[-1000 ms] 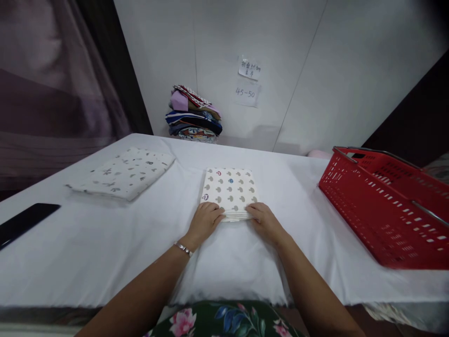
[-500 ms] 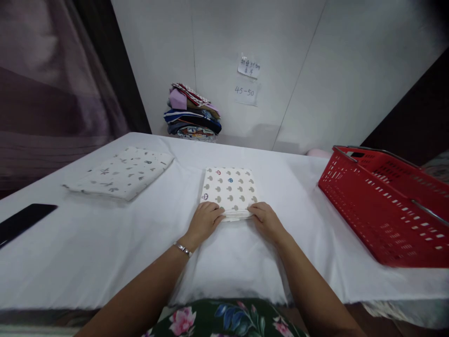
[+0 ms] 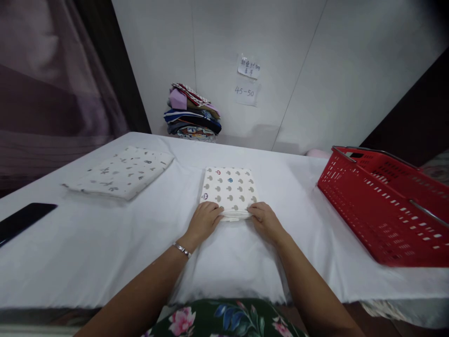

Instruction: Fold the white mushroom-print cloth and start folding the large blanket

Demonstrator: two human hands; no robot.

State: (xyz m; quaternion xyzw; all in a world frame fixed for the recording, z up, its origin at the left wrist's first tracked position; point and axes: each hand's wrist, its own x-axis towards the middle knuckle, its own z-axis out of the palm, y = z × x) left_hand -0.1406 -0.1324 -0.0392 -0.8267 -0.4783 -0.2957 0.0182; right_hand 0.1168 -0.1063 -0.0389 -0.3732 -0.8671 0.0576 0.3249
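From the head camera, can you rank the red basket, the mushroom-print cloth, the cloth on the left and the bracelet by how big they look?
1. Red basket, though the right edge cuts it off
2. Mushroom-print cloth and cloth on the left: too close to rank
3. Bracelet

Silver bracelet (image 3: 182, 250), green floral garment (image 3: 219, 318)

2 cloths (image 3: 229, 188), 1 fabric pile (image 3: 194, 117), 1 bskt (image 3: 372, 213), prob. 1 phone (image 3: 25, 221).

One head-worn camera looks forward and down over the near tabletop (image 3: 115, 243) and the hands (image 3: 204, 221), facing the white wall (image 3: 308, 103).
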